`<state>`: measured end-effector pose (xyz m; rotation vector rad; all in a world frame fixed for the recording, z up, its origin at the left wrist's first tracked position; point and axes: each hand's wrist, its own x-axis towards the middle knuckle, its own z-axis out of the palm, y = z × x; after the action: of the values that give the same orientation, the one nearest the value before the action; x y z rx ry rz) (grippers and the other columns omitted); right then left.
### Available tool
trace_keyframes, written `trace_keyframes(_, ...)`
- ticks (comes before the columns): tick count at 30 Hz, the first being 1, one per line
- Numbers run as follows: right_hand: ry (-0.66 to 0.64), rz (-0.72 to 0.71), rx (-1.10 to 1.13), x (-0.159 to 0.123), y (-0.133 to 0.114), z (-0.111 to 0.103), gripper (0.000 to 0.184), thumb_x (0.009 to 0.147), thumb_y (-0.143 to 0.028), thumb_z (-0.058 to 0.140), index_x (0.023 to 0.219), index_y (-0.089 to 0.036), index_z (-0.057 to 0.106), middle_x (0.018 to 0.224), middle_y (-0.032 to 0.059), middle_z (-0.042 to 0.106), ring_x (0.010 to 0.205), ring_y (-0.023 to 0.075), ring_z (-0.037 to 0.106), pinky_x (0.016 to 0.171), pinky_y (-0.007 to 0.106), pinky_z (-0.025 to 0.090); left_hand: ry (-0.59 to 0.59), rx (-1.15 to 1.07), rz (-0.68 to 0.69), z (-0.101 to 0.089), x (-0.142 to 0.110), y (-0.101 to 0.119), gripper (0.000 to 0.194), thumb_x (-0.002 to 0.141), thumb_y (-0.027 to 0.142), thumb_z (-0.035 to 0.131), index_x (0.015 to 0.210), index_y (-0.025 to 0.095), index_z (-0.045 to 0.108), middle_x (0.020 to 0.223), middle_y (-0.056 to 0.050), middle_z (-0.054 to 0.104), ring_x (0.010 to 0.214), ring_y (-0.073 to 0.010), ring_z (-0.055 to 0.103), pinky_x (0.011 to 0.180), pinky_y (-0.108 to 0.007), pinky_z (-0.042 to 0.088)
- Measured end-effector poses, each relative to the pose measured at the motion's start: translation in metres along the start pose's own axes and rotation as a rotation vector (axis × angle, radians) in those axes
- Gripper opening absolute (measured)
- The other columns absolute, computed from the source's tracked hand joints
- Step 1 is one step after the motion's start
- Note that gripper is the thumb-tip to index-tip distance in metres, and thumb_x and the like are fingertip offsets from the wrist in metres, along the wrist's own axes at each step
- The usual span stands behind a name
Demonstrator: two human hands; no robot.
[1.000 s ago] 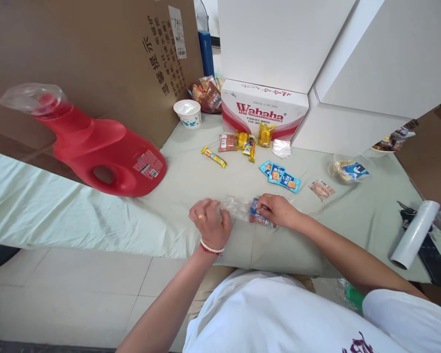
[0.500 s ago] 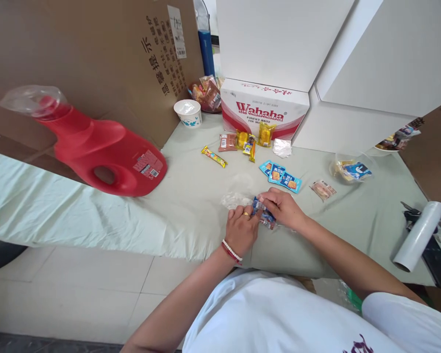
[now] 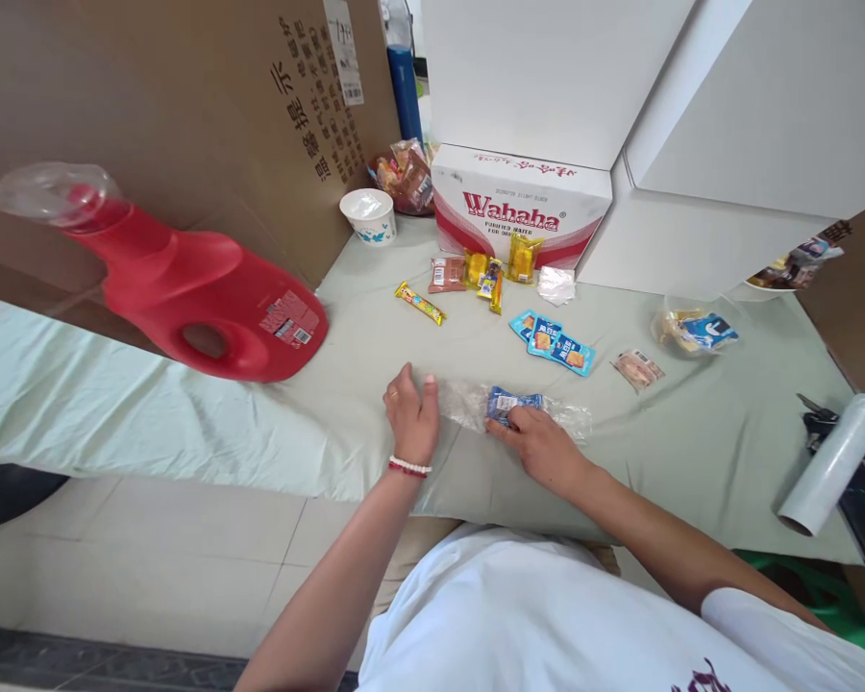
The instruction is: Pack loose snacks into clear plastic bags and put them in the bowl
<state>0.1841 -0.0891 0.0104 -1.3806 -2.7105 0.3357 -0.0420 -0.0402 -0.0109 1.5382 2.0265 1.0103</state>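
Note:
A blue snack packet (image 3: 506, 400) lies on a strip of clear plastic film (image 3: 461, 402), which spreads crumpled to both sides of it. My right hand (image 3: 544, 450) presses on the near side of the packet, its fingers bent over the edge. To the left of the film, my left hand (image 3: 409, 415) rests on the cloth with thumb and fingers apart, holding nothing. Beyond the hands are several light-blue packets (image 3: 552, 341), overlapping one another. A pinkish snack packet (image 3: 637, 369) lies farther right.
A cloth-covered table (image 3: 360, 384) carries a red jug (image 3: 209, 298), a paper cup (image 3: 370, 216), a yellow stick packet (image 3: 419, 303) and a Wahaha box (image 3: 523, 207) with small snacks before it. On the right are a clear bowl (image 3: 699, 327), a film roll (image 3: 834, 465) and scissors (image 3: 816, 407).
My left hand has let go of the packet and moved left, its fingers now apart. My right hand has shifted down onto the packet's near side. The packet now lies flatter, film stretched out sideways.

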Motion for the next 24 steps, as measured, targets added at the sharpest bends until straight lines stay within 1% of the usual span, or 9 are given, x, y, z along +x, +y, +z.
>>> trace_keyframes(2, 0.021, 0.008, 0.051, 0.002, 0.001, -0.002, 0.047, 0.100, -0.010, 0.044, 0.140, -0.026, 0.062, 0.097, 0.0083, 0.057, 0.087, 0.0226, 0.050, 0.078, 0.034, 0.041, -0.150, 0.133, 0.041, 0.000, 0.009, 0.009, 0.043, 0.089, 0.048, 0.060, 0.119, 0.018, 0.065, 0.149, -0.018, 0.051, 0.150, -0.0380, 0.027, 0.121, -0.061, 0.023)
trace_keyframes(4, 0.047, 0.006, 0.115, 0.004, 0.002, -0.004, 0.044, 0.100, -0.011, 0.044, 0.135, -0.026, 0.066, 0.095, 0.0071, 0.056, 0.084, 0.0209, 0.048, 0.075, 0.032, 0.040, -0.275, 0.184, 0.091, -0.001, 0.011, 0.018, 0.028, 0.079, 0.042, 0.072, 0.096, 0.020, 0.070, 0.143, -0.016, 0.056, 0.148, -0.0412, 0.031, 0.119, -0.063, 0.024)
trace_keyframes(7, 0.087, -0.019, 0.208, 0.005, 0.003, -0.008, 0.039, 0.100, -0.014, 0.045, 0.130, -0.024, 0.068, 0.094, 0.0065, 0.055, 0.082, 0.0199, 0.048, 0.075, 0.032, 0.041, -0.367, -0.042, 0.058, -0.008, 0.004, 0.032, 0.014, 0.079, 0.034, 0.066, 0.076, 0.021, 0.063, 0.100, -0.010, 0.070, 0.108, -0.0292, 0.063, 0.099, -0.048, 0.049)
trace_keyframes(10, 0.104, -0.059, 0.259, 0.003, 0.001, -0.014, 0.030, 0.100, -0.020, 0.049, 0.121, -0.021, 0.071, 0.097, 0.0088, 0.058, 0.086, 0.0221, 0.049, 0.079, 0.036, 0.045, -0.481, -0.463, -0.080, -0.009, -0.007, 0.047, 0.020, 0.081, 0.039, 0.063, 0.076, 0.020, 0.059, 0.067, 0.002, 0.061, 0.064, -0.0152, 0.059, 0.066, -0.029, 0.051)
trace_keyframes(13, 0.121, -0.079, 0.309, -0.002, -0.001, -0.018, 0.026, 0.098, -0.024, 0.054, 0.117, -0.019, 0.071, 0.111, 0.0141, 0.061, 0.098, 0.0273, 0.052, 0.088, 0.045, 0.048, -0.611, -0.641, -0.165, 0.003, -0.017, 0.066, 0.018, 0.081, 0.036, 0.064, 0.083, 0.018, 0.065, 0.068, 0.001, 0.065, 0.062, -0.0137, 0.060, 0.061, -0.025, 0.049)
trace_keyframes(16, 0.109, -0.113, 0.378, -0.010, -0.001, -0.020, 0.030, 0.098, -0.025, 0.055, 0.125, -0.019, 0.067, 0.121, 0.0158, 0.062, 0.107, 0.0297, 0.054, 0.095, 0.050, 0.049, -0.654, -0.462, -0.054, 0.020, -0.024, 0.080, 0.025, 0.087, 0.020, 0.051, 0.094, 0.018, 0.074, 0.085, -0.004, 0.074, 0.079, -0.0172, 0.066, 0.078, -0.032, 0.054)
trace_keyframes(19, 0.127, -0.130, 0.491, -0.019, 0.005, -0.017, 0.023, 0.099, -0.021, 0.050, 0.110, -0.021, 0.070, 0.105, 0.0107, 0.068, 0.098, 0.0261, 0.059, 0.091, 0.045, 0.051, -0.589, -0.087, 0.289, 0.030, -0.032, 0.087, 0.035, 0.088, 0.012, 0.048, 0.101, 0.021, 0.079, 0.102, -0.008, 0.073, 0.099, -0.0218, 0.063, 0.099, -0.041, 0.048)
trace_keyframes(22, 0.352, 0.131, 0.505, -0.028, 0.017, -0.006, 0.022, 0.100, -0.024, 0.048, 0.100, -0.023, 0.070, 0.093, 0.0072, 0.069, 0.090, 0.0238, 0.060, 0.086, 0.042, 0.051, -0.545, 0.226, 0.446, 0.034, -0.042, 0.091, 0.032, 0.092, 0.016, 0.053, 0.104, 0.027, 0.081, 0.103, -0.010, 0.068, 0.103, -0.0266, 0.057, 0.095, -0.044, 0.046)
trace_keyframes(24, 0.537, 0.417, 0.362, -0.033, 0.027, 0.003, 0.022, 0.098, -0.032, 0.055, 0.110, -0.022, 0.070, 0.105, 0.0114, 0.067, 0.099, 0.0281, 0.058, 0.091, 0.047, 0.050, -0.531, 0.330, 0.453, 0.035, -0.048, 0.093, 0.032, 0.095, 0.019, 0.052, 0.104, 0.031, 0.081, 0.103, -0.011, 0.066, 0.105, -0.0278, 0.054, 0.089, -0.044, 0.045)
